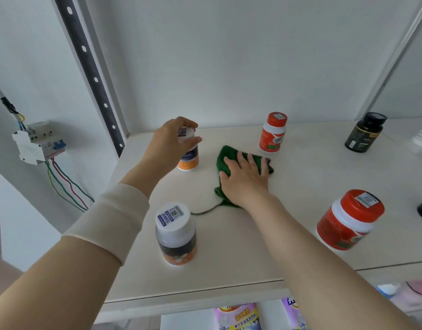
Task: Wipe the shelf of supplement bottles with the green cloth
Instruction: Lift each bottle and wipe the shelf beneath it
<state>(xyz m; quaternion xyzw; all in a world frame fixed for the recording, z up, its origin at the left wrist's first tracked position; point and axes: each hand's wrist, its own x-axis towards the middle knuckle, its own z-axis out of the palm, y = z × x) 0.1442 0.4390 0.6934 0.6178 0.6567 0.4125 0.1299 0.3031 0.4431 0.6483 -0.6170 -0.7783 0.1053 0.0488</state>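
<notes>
The green cloth (225, 156) lies on the pale shelf (300, 186) near its middle, a loose thread trailing to the left. My right hand (244, 179) presses flat on the cloth, fingers spread. My left hand (169, 141) grips the white cap of an orange-and-white supplement bottle (189, 161) standing just left of the cloth. A white-capped dark and orange bottle (175, 234) stands near the front left.
A small red bottle (273, 133) stands behind the cloth, a black bottle (364, 133) at the back right, and a large red jar (348, 220) at the front right. A perforated shelf post (91, 70) and a wired breaker box (38, 141) are on the left.
</notes>
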